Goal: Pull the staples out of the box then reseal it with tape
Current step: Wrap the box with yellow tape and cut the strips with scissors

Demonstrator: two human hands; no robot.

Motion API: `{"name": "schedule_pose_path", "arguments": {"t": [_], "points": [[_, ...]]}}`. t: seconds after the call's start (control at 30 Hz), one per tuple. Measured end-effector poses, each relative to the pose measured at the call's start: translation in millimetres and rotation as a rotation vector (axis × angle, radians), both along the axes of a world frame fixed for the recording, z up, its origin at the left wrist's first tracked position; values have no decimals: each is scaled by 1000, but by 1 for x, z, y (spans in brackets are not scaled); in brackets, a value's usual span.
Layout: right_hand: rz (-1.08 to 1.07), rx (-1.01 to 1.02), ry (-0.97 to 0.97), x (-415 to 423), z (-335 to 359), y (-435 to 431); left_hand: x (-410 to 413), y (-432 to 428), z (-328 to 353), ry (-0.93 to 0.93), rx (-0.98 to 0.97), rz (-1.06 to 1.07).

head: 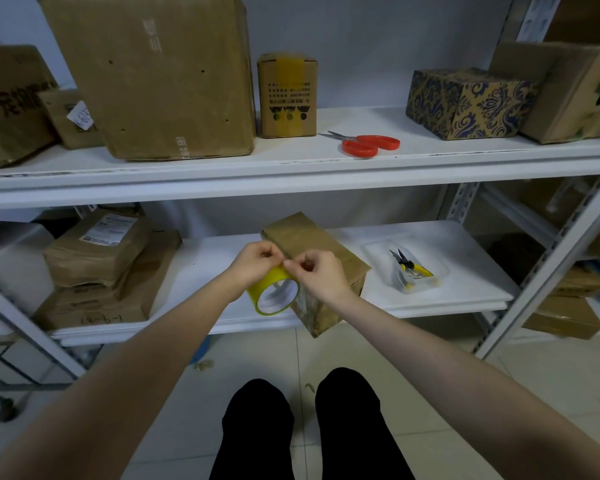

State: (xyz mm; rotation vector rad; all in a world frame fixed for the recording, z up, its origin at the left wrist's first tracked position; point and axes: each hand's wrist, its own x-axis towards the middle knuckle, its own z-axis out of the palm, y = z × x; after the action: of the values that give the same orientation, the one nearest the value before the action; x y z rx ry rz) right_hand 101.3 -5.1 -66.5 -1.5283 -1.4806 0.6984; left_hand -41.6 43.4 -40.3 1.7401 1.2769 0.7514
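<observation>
One tape roll (269, 277), yellow, is held in front of one brown box (312, 240). The box lies on the lower shelf (465, 271), near corner overhanging the edge. The left grip (257, 261) and right grip (317, 271) are both closed, pinching the roll at its top rim, fingertips nearly meeting. One clear tray (381, 251), right of the box, contains one pair of yellow-handled pliers (407, 266). The upper shelf (291, 157) carries one pair of red scissors (368, 144) and six cartons (146, 74).
</observation>
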Motion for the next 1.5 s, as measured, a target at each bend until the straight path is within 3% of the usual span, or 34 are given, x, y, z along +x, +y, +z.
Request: {"name": "schedule_pose_path", "arguments": {"t": [0.1, 0.37, 0.5, 0.63, 0.73, 0.83, 1.0, 1.17, 1.33, 1.5], "points": [[-31, 21, 64, -2, -3, 5, 1, -5, 2, -48, -9, -23], [-120, 16, -28, 13, 13, 21, 4, -13, 7, -98, 30, -69], [-171, -36, -54, 29, 14, 30, 2, -8, 13, -164, -133, -107], [-204, -81, -11, 41, 6, 36, 8, -12, 25, -3, -105, -166], [-245, -104, -35, 45, 7, 41, 18, -7, 28, 79, -41, -76], [-296, -107, 8, 57, 12, 46, 18, -1, 24, 298, 38, 23], [-297, -131, -6, 56, 15, 50, 22, -1, 33, 473, -13, 80], [-312, -197, 21, 46, -2, 52, 29, 9, 28, 721, -75, -26], [-363, -239, -27, 49, -16, 51, 30, 5, 14, 822, -101, -37], [-329, -183, -169, 58, -9, 56, 33, 18, 9, 776, -95, -58]]}}
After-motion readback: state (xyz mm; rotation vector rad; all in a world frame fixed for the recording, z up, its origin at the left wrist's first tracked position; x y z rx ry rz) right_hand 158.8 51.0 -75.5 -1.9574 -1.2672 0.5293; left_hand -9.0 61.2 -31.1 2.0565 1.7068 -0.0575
